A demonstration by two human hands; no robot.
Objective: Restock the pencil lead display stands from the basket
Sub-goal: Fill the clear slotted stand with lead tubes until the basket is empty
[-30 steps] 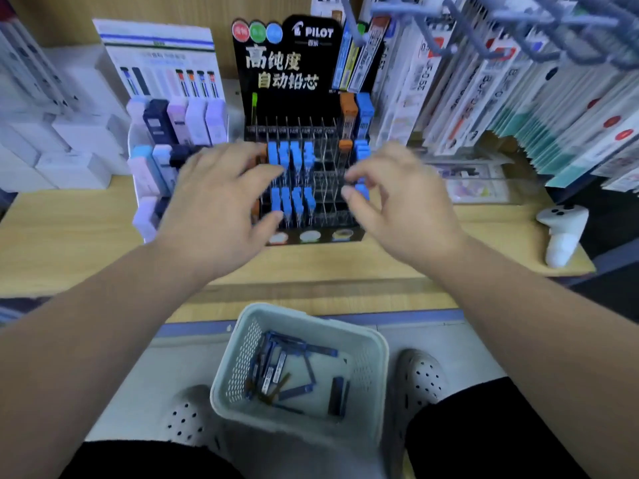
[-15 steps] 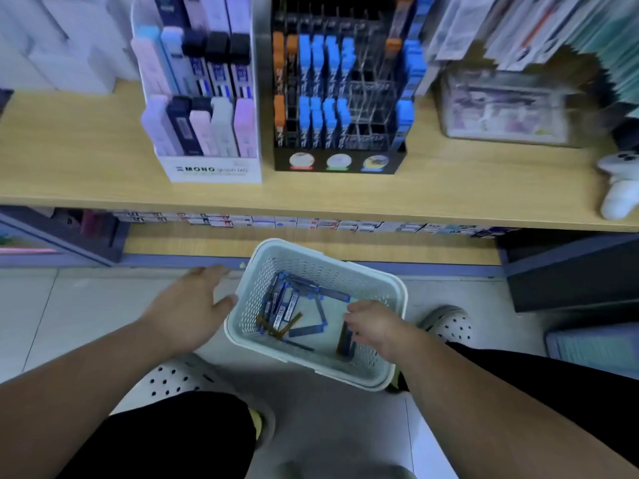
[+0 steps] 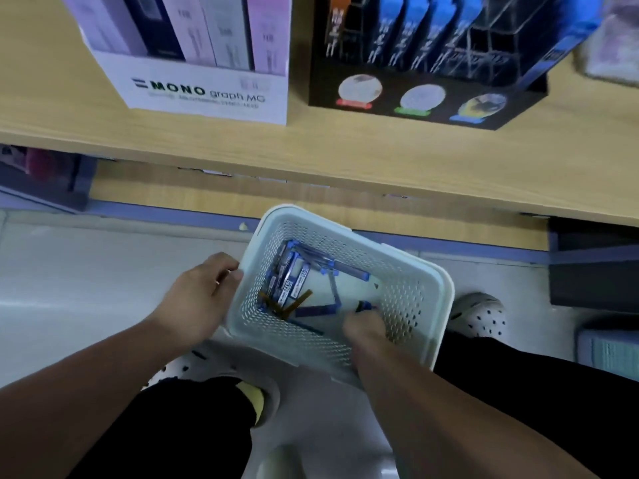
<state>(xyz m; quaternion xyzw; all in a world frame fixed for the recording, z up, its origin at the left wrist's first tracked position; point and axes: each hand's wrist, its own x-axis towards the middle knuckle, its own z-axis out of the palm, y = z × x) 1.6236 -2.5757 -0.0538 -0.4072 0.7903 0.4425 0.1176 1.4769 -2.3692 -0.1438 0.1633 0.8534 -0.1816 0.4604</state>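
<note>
A pale perforated basket (image 3: pixel 420 299) stands on the floor in front of the shelf. Several blue and a few brown pencil lead cases (image 3: pixel 294 285) lie in it. My left hand (image 3: pixel 200 299) grips the basket's left rim. My right hand (image 3: pixel 364 324) reaches inside, and its fingers close on a dark blue lead case (image 3: pixel 363 307) near the bottom right. On the wooden shelf (image 3: pixel 311 153) above stand the black Pilot lead display stand (image 3: pixel 425 95) with blue and orange cases and the white MONO graph MG display box (image 3: pixel 207 91).
My two feet in white perforated clogs (image 3: pixel 479 314) stand on either side of the basket on the light floor. A dark cabinet (image 3: pixel 594 264) is at the right under the shelf. A lower shelf edge runs behind the basket.
Both hands left the Pilot stand and dropped to the basket. The view tilted down and closer. The left hand now grips the rim; the right hand has gone deeper inside.
</note>
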